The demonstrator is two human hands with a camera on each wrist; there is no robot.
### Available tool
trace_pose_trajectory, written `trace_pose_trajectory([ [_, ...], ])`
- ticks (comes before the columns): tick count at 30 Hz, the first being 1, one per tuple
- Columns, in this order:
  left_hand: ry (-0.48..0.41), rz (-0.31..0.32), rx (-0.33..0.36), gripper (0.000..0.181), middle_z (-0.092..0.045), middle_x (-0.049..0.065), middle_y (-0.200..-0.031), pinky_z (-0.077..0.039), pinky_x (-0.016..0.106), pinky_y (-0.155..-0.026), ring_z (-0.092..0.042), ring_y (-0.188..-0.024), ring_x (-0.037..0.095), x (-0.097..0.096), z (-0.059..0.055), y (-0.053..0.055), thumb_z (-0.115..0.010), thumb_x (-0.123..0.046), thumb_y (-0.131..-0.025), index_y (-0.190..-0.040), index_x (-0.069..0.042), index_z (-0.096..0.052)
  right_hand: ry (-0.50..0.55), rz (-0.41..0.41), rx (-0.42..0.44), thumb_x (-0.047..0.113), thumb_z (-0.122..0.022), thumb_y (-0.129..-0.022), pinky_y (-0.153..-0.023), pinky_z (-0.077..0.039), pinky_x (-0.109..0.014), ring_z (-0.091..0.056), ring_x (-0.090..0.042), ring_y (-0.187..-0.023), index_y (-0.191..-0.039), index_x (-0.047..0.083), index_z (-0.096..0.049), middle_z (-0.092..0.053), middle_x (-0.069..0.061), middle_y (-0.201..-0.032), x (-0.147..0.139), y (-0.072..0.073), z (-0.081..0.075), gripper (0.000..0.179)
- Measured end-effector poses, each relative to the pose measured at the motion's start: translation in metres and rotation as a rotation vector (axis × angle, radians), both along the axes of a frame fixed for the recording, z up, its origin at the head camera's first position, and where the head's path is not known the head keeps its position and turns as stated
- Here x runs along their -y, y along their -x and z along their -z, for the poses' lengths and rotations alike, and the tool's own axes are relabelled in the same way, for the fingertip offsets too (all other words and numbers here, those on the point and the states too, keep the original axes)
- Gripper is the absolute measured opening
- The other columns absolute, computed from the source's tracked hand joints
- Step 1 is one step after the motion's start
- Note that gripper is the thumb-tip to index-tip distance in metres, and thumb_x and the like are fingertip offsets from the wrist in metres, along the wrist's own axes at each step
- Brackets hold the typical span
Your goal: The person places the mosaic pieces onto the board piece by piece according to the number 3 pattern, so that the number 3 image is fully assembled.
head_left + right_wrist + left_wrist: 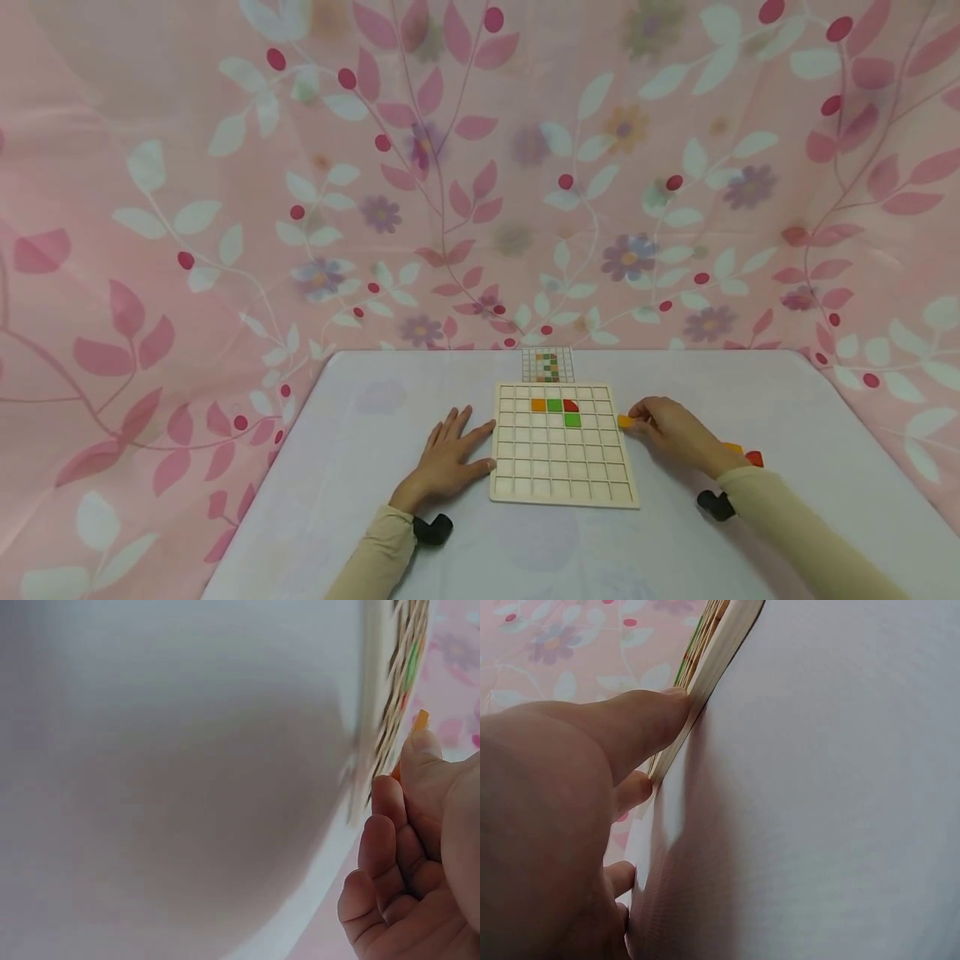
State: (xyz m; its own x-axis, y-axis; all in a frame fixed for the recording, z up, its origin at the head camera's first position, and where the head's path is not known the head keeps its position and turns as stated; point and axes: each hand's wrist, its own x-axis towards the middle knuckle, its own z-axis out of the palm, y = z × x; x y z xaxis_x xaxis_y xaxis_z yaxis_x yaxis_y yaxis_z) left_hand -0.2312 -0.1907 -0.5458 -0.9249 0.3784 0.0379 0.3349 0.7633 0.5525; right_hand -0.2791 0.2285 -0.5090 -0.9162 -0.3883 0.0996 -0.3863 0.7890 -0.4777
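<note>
Pink leafy backdrop (480,167) filling the far side, smooth-looking and lightly creased, and below it the pale, flat table (375,433). Centre stage, the board (564,502): square-cornered, pale as bare wood, ridged into a grid of shallow cells. It looks stiff and fairly light, likely to slide if nudged, so its outer edge is the place to steady it. And there's my left hand (446,462), fingers spread, thumb and index touching the board's left edge. Over on the right, my right hand (678,433) has thumb and fingertips pinching one orange piece (625,422), just beside the board's right edge; whether the two touch, I can't tell. That piece should be light, hard and perhaps a little slick: best taken by its thin sides, nothing fragile about it. Beyond the board's far edge lies a thin printed card (547,365), a small coloured grid on it. Now the little ones, in the far rows: an orange square (538,406), a green square (555,406), a red piece (571,406) with one rounded corner, and a second green square (573,420) directly nearer. By my right wrist, more orange (732,447) and red (754,458) pieces, partly hidden.
</note>
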Motion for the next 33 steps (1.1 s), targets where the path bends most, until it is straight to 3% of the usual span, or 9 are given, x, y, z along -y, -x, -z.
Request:
trace_pose_trajectory([
  [11, 0.03, -0.027, 0.002, 0.067, -0.016, 0.012, -0.179, -0.006, 0.064, -0.131, -0.004, -0.167, 0.038, 0.002, 0.011, 0.004, -0.063, -0.054, -0.102, -0.163, -0.031, -0.045, 0.008, -0.076, 0.097, 0.017, -0.074, -0.101, -0.079, -0.054, -0.03, -0.057, -0.012, -0.087, -0.109, 0.009, -0.07, -0.067, 0.003, -0.098, 0.055, 0.003, 0.0, 0.012],
  [14, 0.006, -0.018, -0.012, 0.067, -0.018, 0.016, -0.178, -0.006, 0.067, -0.13, -0.006, -0.166, 0.042, 0.002, 0.01, 0.003, -0.064, -0.053, -0.102, -0.162, -0.029, -0.047, 0.016, -0.092, 0.101, 0.02, -0.075, -0.1, -0.078, -0.054, -0.029, -0.057, -0.011, -0.085, -0.108, 0.009, -0.07, -0.067, 0.003, -0.097, 0.063, 0.003, 0.0, 0.014],
  [20, -0.042, 0.017, -0.024, 0.066, -0.022, 0.025, -0.174, -0.007, 0.074, -0.125, -0.009, -0.162, 0.051, 0.002, 0.001, -0.001, -0.063, -0.053, -0.103, -0.16, -0.024, -0.05, 0.005, -0.077, 0.096, 0.022, -0.078, -0.098, -0.074, -0.051, -0.024, -0.055, -0.009, -0.08, -0.105, 0.011, -0.071, -0.066, 0.006, -0.092, 0.069, 0.003, 0.004, 0.015],
  [25, -0.012, -0.003, -0.003, 0.067, -0.019, 0.02, -0.177, -0.005, 0.069, -0.129, -0.006, -0.165, 0.045, 0.002, 0.001, -0.002, -0.062, -0.053, -0.103, -0.162, -0.026, -0.047, 0.034, -0.081, 0.116, 0.023, -0.079, -0.098, -0.072, -0.05, -0.023, -0.055, -0.01, -0.079, -0.101, 0.014, -0.071, -0.065, 0.007, -0.091, 0.07, 0.002, 0.003, 0.013],
  [33, 0.001, 0.005, 0.018, 0.066, -0.02, 0.021, -0.176, -0.007, 0.07, -0.128, -0.007, -0.164, 0.047, 0.001, -0.004, -0.001, -0.064, -0.048, -0.103, -0.161, -0.022, -0.048, 0.076, -0.163, 0.085, 0.02, -0.082, -0.095, -0.067, -0.048, -0.02, -0.053, -0.008, -0.076, -0.095, 0.016, -0.071, -0.066, 0.009, -0.087, 0.067, 0.003, 0.0, 0.011],
])
